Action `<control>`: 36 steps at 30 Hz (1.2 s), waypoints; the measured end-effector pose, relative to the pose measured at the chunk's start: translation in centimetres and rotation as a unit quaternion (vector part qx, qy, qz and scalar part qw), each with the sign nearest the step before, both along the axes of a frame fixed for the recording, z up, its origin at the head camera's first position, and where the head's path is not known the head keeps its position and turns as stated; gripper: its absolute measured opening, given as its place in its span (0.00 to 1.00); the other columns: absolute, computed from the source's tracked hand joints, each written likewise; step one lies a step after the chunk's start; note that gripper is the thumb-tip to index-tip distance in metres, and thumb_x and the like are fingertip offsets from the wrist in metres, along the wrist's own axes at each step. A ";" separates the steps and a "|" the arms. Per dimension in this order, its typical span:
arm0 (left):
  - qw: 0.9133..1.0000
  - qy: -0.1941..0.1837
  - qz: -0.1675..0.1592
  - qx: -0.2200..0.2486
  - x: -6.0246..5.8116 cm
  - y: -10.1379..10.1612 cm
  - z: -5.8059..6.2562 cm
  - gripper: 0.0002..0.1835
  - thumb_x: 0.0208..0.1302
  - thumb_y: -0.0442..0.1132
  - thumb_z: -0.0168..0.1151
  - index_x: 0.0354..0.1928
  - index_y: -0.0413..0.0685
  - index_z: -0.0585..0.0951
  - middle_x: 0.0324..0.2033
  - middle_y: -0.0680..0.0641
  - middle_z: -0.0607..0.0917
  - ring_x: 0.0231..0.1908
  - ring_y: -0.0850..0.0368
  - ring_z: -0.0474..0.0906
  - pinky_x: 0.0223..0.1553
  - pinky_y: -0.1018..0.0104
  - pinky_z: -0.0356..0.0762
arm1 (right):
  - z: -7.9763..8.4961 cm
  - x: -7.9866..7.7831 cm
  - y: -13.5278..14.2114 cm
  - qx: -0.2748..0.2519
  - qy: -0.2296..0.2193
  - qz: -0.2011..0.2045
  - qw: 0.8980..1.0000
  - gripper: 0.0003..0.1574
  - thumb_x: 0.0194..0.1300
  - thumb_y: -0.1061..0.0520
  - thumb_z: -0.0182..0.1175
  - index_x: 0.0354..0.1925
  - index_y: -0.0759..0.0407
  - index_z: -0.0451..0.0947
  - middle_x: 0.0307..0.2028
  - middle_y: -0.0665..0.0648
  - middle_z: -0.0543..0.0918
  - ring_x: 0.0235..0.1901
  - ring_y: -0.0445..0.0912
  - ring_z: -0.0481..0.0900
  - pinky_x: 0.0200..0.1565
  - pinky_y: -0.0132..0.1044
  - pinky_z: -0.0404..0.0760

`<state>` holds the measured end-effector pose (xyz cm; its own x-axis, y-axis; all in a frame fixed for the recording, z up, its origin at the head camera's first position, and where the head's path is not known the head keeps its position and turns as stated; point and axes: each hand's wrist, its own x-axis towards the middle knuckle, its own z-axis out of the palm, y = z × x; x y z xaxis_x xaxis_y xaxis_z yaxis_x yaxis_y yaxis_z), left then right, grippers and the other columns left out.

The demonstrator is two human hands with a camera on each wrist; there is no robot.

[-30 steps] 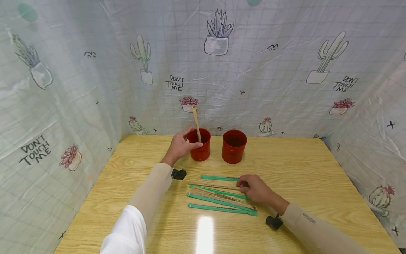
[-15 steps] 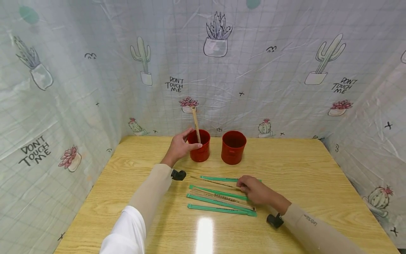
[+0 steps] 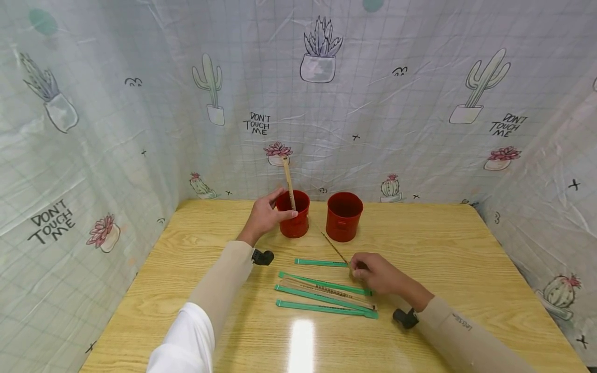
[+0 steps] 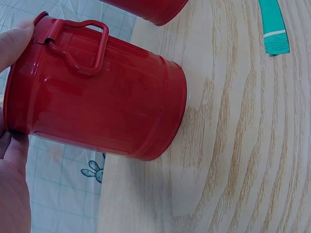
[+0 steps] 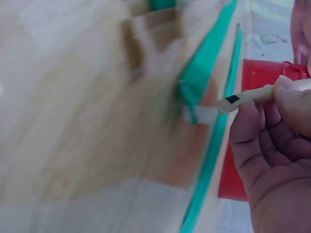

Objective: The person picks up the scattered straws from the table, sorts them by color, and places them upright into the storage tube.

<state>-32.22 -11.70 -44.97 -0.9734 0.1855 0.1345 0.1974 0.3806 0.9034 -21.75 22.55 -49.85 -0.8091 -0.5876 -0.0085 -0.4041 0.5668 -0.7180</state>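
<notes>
My left hand (image 3: 267, 213) grips the rim of the left small red bucket (image 3: 295, 228), with thumb and fingers on opposite sides. A wire handle hangs on the bucket's wall (image 4: 112, 97) in the left wrist view. One slim tan paper-wrapped stick (image 3: 288, 181) leans upright inside it. My right hand (image 3: 379, 272) pinches another slim tan paper-wrapped stick (image 3: 335, 247) near one end, its far end raised toward the buckets. A black mark shows on the held stick (image 5: 252, 96) in the right wrist view. Green-wrapped sticks (image 3: 322, 309) and tan-wrapped ones (image 3: 336, 294) lie below my right hand.
Beside the left bucket stands a second red bucket (image 3: 342, 228), with no stick showing above its rim. One green-wrapped stick (image 3: 319, 262) lies apart, nearest the buckets. A printed cloth (image 3: 354, 103) hangs behind and at both sides of the wooden table (image 3: 420, 238).
My right hand has lifted the tan paper-wrapped stick from the pile and swung its far end up toward the buckets. My left hand keeps its hold on the bucket.
</notes>
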 end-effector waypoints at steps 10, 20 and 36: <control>1.000 0.003 0.001 -0.007 0.0 0.0 -0.1 0.48 0.63 0.44 0.76 0.81 0.45 0.62 0.79 0.45 0.66 0.80 0.45 0.62 0.77 0.50 0.66 | 1.6 -0.2 -0.8 -0.046 0.034 -0.016 0.998 0.06 0.74 0.64 0.60 0.37 0.56 0.78 0.30 0.50 0.78 0.31 0.38 0.74 0.34 0.31 0.78; 1.000 -0.002 0.003 -0.003 -0.1 0.1 0.0 0.47 0.63 0.42 0.76 0.80 0.43 0.62 0.81 0.46 0.63 0.80 0.44 0.60 0.77 0.50 0.66 | 2.6 -0.2 -1.9 -0.090 0.052 -0.022 0.994 0.06 0.73 0.66 0.60 0.36 0.59 0.78 0.29 0.54 0.80 0.29 0.45 0.77 0.34 0.31 0.80; 1.000 -0.012 0.008 -0.002 0.2 0.2 0.2 0.48 0.63 0.45 0.77 0.81 0.46 0.62 0.79 0.46 0.67 0.80 0.44 0.61 0.76 0.51 0.68 | 3.9 -1.8 -3.8 -0.117 0.055 -0.042 0.991 0.04 0.75 0.65 0.60 0.38 0.62 0.78 0.30 0.58 0.83 0.29 0.55 0.77 0.32 0.33 0.78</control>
